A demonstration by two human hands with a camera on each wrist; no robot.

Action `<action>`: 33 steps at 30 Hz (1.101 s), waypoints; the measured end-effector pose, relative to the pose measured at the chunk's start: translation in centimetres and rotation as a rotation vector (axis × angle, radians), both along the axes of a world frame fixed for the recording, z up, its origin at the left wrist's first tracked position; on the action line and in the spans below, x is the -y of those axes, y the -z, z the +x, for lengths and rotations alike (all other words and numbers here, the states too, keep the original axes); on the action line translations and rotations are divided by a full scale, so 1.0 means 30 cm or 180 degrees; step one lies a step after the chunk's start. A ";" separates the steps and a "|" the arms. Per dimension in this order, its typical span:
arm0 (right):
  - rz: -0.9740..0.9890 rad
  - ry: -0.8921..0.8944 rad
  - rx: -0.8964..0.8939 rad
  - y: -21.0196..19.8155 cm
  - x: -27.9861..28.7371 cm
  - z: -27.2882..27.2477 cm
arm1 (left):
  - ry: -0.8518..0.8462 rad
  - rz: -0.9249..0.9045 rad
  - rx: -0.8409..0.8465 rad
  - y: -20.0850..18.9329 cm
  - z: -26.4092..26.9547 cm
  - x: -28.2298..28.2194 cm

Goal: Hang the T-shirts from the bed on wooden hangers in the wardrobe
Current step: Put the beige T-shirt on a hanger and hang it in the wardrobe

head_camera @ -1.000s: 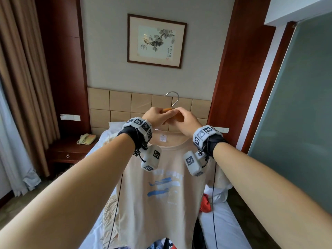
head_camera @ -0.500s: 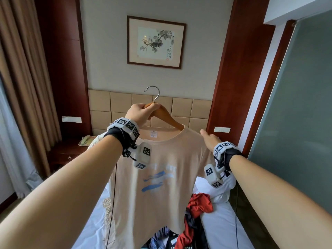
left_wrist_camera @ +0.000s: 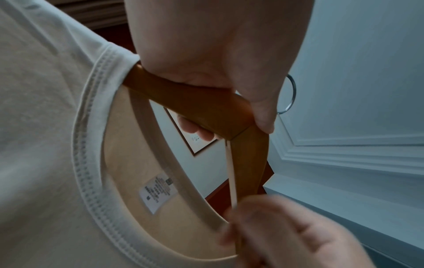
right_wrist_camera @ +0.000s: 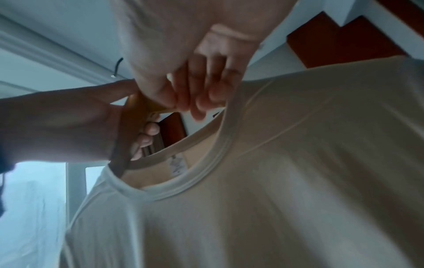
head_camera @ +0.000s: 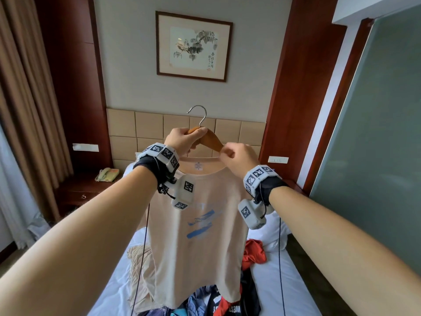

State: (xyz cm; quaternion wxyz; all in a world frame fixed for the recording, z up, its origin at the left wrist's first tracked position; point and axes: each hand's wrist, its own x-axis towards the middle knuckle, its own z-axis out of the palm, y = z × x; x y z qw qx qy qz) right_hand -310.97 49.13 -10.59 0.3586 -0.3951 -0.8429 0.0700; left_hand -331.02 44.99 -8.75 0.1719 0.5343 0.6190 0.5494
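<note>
One beige T-shirt (head_camera: 198,236) hangs lengthwise, hem down, over the bed (head_camera: 271,283); my left hand (head_camera: 182,139) grasps the wooden hanger (head_camera: 210,139), hook up; my right hand (head_camera: 239,158) pinches the collar (left_wrist_camera: 91,181).

Framed painting (head_camera: 194,45) above headboard (head_camera: 159,128) — telephone (head_camera: 106,174) on nightstand (head_camera: 77,190).

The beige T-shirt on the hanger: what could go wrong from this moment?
1. The right hand is pinching the collar at the hanger arm; if that shoulder is not seated, the beige T-shirt may slide off.
2. Only the left hand grips the hanger, so pulling could tilt it.
3. The hem hangs near the clothes pile and may snag.
</note>
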 end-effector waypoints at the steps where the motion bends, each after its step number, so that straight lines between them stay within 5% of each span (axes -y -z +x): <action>1: -0.0128 -0.0045 0.0369 -0.007 0.007 -0.018 | -0.0005 0.0006 -0.0002 0.002 0.002 -0.001; 4: -0.0464 -0.0164 0.1310 0.006 0.013 -0.073 | 0.0032 0.0020 0.0022 0.004 0.010 0.003; 7: -0.0825 -0.0272 0.1620 0.033 0.028 -0.099 | 0.0169 0.0071 0.0053 0.001 0.025 0.012; 14: -0.0423 -0.0444 0.0576 0.030 0.029 -0.099 | 0.0188 0.0093 -0.0044 0.018 0.023 0.015; 21: -0.0298 -0.0227 0.0887 0.036 0.033 -0.083 | 0.0285 -0.0040 -0.0061 0.022 0.028 -0.004; 25: -0.0320 -0.0162 0.0442 0.034 0.027 -0.059 | 0.0328 -0.0015 -0.0080 0.016 0.042 -0.008; 31: 0.0985 0.0275 -0.0517 0.042 0.008 0.044 | 0.0314 0.0028 -0.0099 -0.007 0.090 -0.012; 33: 0.0915 0.0530 -0.0576 0.048 -0.020 0.098 | 0.0305 0.0023 -0.0175 -0.021 0.116 -0.010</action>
